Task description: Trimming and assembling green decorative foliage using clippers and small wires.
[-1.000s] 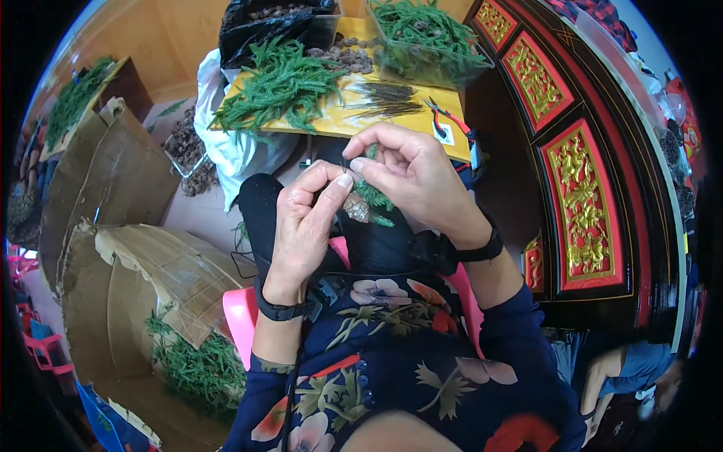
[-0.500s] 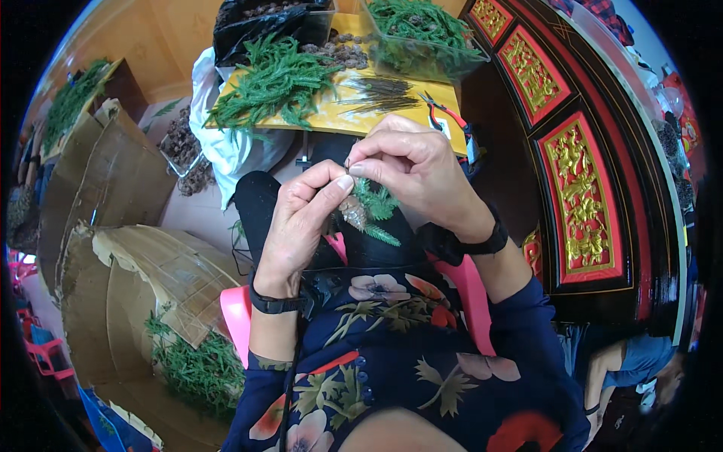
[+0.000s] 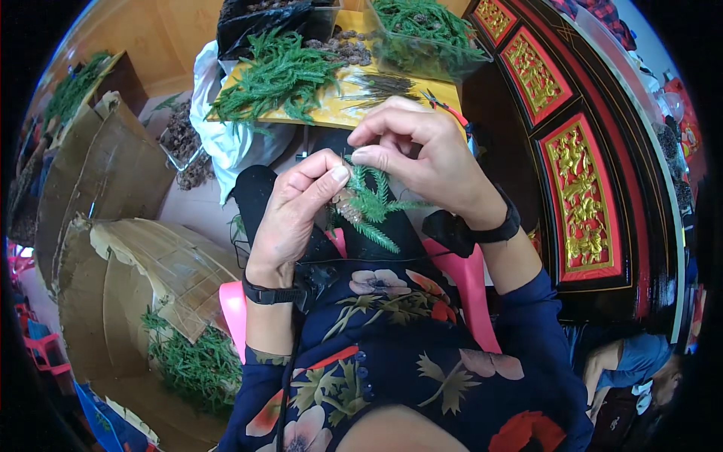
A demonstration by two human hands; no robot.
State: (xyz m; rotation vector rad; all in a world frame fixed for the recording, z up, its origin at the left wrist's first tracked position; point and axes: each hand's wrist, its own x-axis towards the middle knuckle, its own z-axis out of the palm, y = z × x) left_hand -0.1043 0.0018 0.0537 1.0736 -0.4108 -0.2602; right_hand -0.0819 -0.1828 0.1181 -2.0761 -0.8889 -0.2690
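Over my lap, my left hand (image 3: 290, 207) pinches the top of a green pine sprig (image 3: 369, 202) between thumb and fingertips. A brown pine cone (image 3: 347, 206) hangs with the sprig, just below my left fingertips and partly covered by the needles. My right hand (image 3: 422, 154) is right beside it at the stem end, its fingers curled and the thumb near the index tip. Whatever those right fingers hold, such as a thin wire or stem, is too small to make out.
Ahead, a yellow table (image 3: 331, 113) bears a heap of green sprigs (image 3: 279, 79), loose pine cones (image 3: 346, 49), thin brown wires (image 3: 380, 89), red-handled pliers (image 3: 449, 111) and a clear tub (image 3: 429, 53). A cardboard box (image 3: 113, 331) with greenery stands left; a carved panel (image 3: 584, 200) right.
My right hand has lifted slightly, its fingers loosening from the stem. The sprig has turned, so more green needles show and the cone is more covered.
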